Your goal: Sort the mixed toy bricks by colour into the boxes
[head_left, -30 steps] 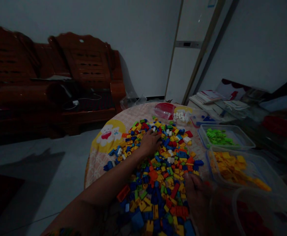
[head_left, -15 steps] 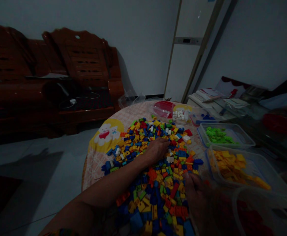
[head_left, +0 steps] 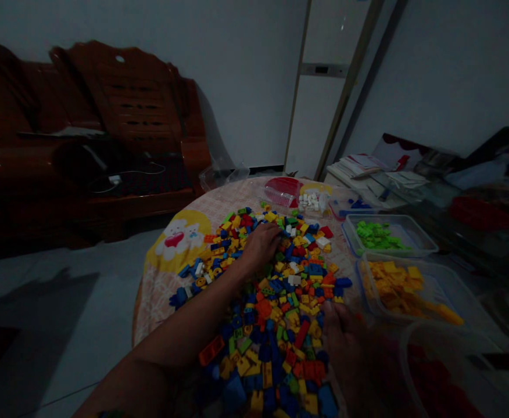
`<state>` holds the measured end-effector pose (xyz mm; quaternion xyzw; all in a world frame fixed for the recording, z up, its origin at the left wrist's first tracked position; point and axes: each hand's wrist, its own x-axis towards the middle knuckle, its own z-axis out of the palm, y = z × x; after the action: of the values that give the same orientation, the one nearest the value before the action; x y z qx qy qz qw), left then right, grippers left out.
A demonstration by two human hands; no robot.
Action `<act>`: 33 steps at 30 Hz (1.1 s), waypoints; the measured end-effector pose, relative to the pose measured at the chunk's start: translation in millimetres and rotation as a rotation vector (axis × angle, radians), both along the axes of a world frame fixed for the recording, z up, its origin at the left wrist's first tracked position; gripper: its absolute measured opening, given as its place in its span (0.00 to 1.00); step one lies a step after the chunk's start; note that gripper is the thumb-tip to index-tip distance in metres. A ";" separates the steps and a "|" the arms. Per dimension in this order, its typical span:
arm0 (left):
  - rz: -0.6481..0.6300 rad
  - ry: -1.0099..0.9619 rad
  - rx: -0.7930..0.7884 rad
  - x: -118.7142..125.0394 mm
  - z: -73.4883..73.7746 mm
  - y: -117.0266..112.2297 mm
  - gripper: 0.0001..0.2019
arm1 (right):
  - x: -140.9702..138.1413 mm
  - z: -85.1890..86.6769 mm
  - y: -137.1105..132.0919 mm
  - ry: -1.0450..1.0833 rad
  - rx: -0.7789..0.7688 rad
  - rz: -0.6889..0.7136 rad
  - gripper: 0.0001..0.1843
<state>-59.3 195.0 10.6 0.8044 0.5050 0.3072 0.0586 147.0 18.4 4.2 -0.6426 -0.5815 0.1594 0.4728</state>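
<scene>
A large pile of mixed toy building bricks (head_left: 289, 302) in yellow, blue, red, green, orange and white spreads over the round table. My left hand (head_left: 261, 247) reaches into the far middle of the pile, its fingers bent down and closed among the bricks. Whatever lies under those fingertips is hidden. Close to the right edge of the pile, my right hand (head_left: 344, 334) is in shadow, with its fingers stretched forward and slightly apart. No brick shows in it.
Along the right stand clear plastic boxes with green bricks (head_left: 376, 235), yellow bricks (head_left: 394, 284) and dark red pieces (head_left: 441, 383). White bricks (head_left: 311, 201) and blue bricks (head_left: 358, 204) lie at the far side. A wooden bench (head_left: 124, 110) stands behind on the left.
My left hand has moved left and farther away across the pile. The right hand stays near the pile's right edge. The whole view has shifted slightly to the right.
</scene>
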 end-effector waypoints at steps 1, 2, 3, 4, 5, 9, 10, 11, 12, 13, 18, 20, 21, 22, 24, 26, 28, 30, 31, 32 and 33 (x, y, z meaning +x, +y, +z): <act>0.024 -0.012 0.003 -4.7 -1.4 3.3 0.15 | -0.2 -0.6 0.1 0.013 0.004 -0.005 0.26; 0.032 -0.015 -0.004 -8.2 -2.9 6.9 0.18 | -0.3 -0.7 0.1 0.016 0.005 -0.003 0.27; 0.026 -0.012 -0.019 -10.3 -4.4 10.7 0.20 | -0.2 -0.3 0.0 0.009 0.001 0.005 0.26; 0.012 -0.004 -0.034 -10.8 -5.6 14.6 0.22 | 0.0 0.4 -0.1 -0.005 -0.004 0.016 0.26; -0.006 0.008 -0.048 -10.0 -6.5 18.7 0.24 | 0.4 1.1 -0.3 -0.020 -0.011 0.030 0.26; -0.072 0.066 -0.079 1.3 -7.2 34.1 0.25 | 2.4 -0.3 -0.5 -0.040 -0.002 0.033 0.24; -0.078 0.077 -0.090 4.2 -7.4 37.0 0.24 | 2.6 -1.8 -0.2 -0.036 0.005 0.029 0.24; -0.072 0.083 -0.100 6.7 -7.9 39.4 0.23 | 2.7 -3.6 0.2 -0.027 0.013 0.025 0.24; -0.056 0.081 -0.107 8.4 -8.6 41.1 0.22 | 2.6 -5.3 0.8 -0.015 0.023 0.021 0.24; -0.032 0.074 -0.109 9.5 -9.5 42.3 0.21 | 2.3 -6.8 1.5 -0.001 0.035 0.023 0.24; 0.006 0.073 -0.094 6.8 -12.1 44.5 0.12 | -0.8 -11.2 5.8 0.075 0.112 0.052 0.22; -0.027 0.093 -0.095 5.1 -11.3 44.8 0.13 | -2.0 -12.5 6.9 0.101 0.116 0.063 0.22; -0.038 0.104 -0.095 4.7 -10.7 44.7 0.15 | -2.4 -13.2 7.3 0.113 0.112 0.068 0.22; -0.040 0.117 -0.093 4.7 -10.2 44.4 0.16 | -2.8 -13.8 7.5 0.126 0.109 0.071 0.22; -0.022 0.149 -0.089 5.4 -10.0 43.8 0.16 | -3.2 -14.7 7.6 0.149 0.101 0.076 0.22; -0.016 0.177 -0.090 6.2 -11.0 43.4 0.14 | -3.4 -14.8 7.7 0.161 0.087 0.082 0.22; -0.035 0.184 -0.093 6.2 -12.6 43.2 0.12 | -3.5 -14.4 7.8 0.157 0.087 0.088 0.22; -0.065 0.174 -0.092 5.0 -13.5 42.7 0.13 | -3.7 -13.6 7.9 0.147 0.097 0.087 0.21; -0.082 0.165 -0.092 4.0 -13.3 42.2 0.13 | -3.8 -13.3 7.9 0.143 0.101 0.086 0.21; -0.101 0.155 -0.093 3.0 -12.7 41.4 0.14 | -3.9 -13.0 7.8 0.142 0.102 0.082 0.21; -0.122 0.144 -0.097 1.9 -11.7 40.3 0.14 | -4.1 -12.7 7.7 0.142 0.100 0.077 0.21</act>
<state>-57.4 235.4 -1.1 0.8499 0.4724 0.2196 0.0794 142.9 26.1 -8.5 -0.5823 -0.5781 0.1933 0.5380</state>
